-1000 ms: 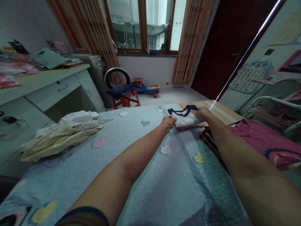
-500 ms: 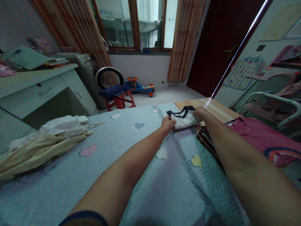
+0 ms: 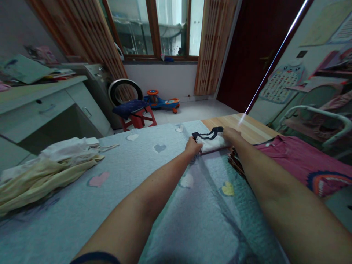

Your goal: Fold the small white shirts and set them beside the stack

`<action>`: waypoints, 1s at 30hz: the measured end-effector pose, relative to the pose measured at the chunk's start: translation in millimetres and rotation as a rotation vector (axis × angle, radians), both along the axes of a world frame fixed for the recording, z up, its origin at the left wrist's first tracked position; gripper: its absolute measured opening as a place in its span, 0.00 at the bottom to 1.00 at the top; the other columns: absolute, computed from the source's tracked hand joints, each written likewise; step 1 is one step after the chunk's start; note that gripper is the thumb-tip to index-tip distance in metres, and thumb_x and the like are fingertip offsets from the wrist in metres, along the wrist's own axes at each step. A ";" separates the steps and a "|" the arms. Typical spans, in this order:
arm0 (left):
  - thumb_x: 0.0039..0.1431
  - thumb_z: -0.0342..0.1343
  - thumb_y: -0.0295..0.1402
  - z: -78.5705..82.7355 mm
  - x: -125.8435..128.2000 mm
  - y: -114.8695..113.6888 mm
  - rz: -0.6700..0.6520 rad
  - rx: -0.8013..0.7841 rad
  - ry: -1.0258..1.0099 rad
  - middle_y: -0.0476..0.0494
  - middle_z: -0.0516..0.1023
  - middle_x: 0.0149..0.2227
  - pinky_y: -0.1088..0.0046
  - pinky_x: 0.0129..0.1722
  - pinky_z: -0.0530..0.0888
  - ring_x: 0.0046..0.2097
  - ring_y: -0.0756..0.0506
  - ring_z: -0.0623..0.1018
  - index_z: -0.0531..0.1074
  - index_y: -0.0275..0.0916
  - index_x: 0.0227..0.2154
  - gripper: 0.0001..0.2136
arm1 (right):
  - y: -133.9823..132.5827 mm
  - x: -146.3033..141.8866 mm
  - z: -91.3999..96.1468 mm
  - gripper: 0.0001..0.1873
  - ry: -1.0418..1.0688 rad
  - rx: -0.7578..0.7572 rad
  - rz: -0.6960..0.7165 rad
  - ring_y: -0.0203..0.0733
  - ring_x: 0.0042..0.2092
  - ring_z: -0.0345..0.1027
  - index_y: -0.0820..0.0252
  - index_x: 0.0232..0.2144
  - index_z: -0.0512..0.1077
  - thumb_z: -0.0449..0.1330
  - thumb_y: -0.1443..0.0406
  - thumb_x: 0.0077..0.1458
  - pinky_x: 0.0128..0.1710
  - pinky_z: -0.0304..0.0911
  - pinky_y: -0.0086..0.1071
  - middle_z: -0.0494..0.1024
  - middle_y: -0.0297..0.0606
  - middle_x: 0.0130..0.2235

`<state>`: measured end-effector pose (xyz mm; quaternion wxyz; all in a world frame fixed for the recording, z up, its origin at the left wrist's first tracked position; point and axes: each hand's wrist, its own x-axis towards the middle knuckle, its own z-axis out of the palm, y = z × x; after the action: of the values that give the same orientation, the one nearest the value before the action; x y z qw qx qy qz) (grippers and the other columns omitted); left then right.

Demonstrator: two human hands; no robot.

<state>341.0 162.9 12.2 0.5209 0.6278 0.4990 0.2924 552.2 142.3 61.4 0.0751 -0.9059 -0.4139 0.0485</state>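
Observation:
A folded white garment with navy trim [image 3: 211, 142] lies on the far part of the pale blue heart-patterned quilt [image 3: 156, 216]. My left hand [image 3: 193, 146] grips its near left end. At the right end, my right hand [image 3: 231, 135] rests over the fabric and holds it. A stack of folded dark clothes [image 3: 235, 162] sits just below the garment, partly hidden by my right forearm. A pink shirt with a rainbow print [image 3: 299, 161] lies to the right of my right arm.
A pile of cream and white cloth [image 3: 49, 168] lies on the quilt's left side. A wooden board [image 3: 244, 124] extends beyond the quilt. A white desk [image 3: 35, 106], washing machine [image 3: 96, 84], red stool [image 3: 134, 117], and ride-on toy [image 3: 162, 102] stand beyond.
My hands have moved closer together, and the white garment now looks narrower and flatter. The view has tilted slightly, shifting the room to the left.

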 end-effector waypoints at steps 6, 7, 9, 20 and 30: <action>0.61 0.56 0.33 6.9 -2.0 -25.7 0.086 0.527 0.411 0.27 0.62 0.65 0.54 0.63 0.56 0.66 0.33 0.61 0.58 0.35 0.63 0.29 | -1.2 -42.7 3.2 0.25 -0.098 -0.010 -0.036 0.56 0.61 0.61 0.70 0.61 0.64 0.49 0.67 0.64 0.57 0.57 0.45 0.68 0.61 0.59; 0.63 0.53 0.34 4.9 -2.0 -29.1 0.008 0.640 0.437 0.30 0.62 0.66 0.54 0.65 0.53 0.67 0.35 0.59 0.59 0.36 0.63 0.26 | -2.3 -50.3 0.1 0.25 -0.060 -0.013 0.001 0.55 0.61 0.62 0.70 0.61 0.64 0.49 0.67 0.64 0.57 0.57 0.44 0.67 0.61 0.60; 0.67 0.48 0.34 -1.8 -2.2 -32.8 -0.195 0.793 0.467 0.34 0.60 0.68 0.54 0.68 0.46 0.69 0.38 0.55 0.62 0.38 0.62 0.22 | -5.6 -63.2 -9.0 0.25 -0.005 0.000 0.042 0.54 0.61 0.61 0.68 0.60 0.65 0.50 0.65 0.63 0.58 0.56 0.44 0.68 0.59 0.60; 0.66 0.50 0.42 -21.7 -7.6 -31.8 -0.452 0.757 0.587 0.36 0.57 0.70 0.46 0.68 0.48 0.71 0.34 0.54 0.60 0.43 0.66 0.27 | -16.7 -65.1 -42.9 0.34 0.031 0.054 0.151 0.59 0.67 0.49 0.61 0.65 0.59 0.46 0.49 0.63 0.64 0.45 0.54 0.56 0.51 0.68; 0.69 0.45 0.43 -17.4 -42.3 -60.4 -0.395 0.729 0.699 0.37 0.50 0.72 0.50 0.68 0.54 0.72 0.40 0.52 0.51 0.39 0.69 0.29 | -12.7 -67.7 -45.0 0.34 0.007 0.053 0.116 0.58 0.66 0.50 0.61 0.63 0.61 0.47 0.49 0.62 0.63 0.45 0.55 0.58 0.51 0.67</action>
<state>298.7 102.6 -5.2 0.1176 0.9095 0.3812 0.1169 484.5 129.6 16.4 0.0977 -0.8780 -0.4665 0.0450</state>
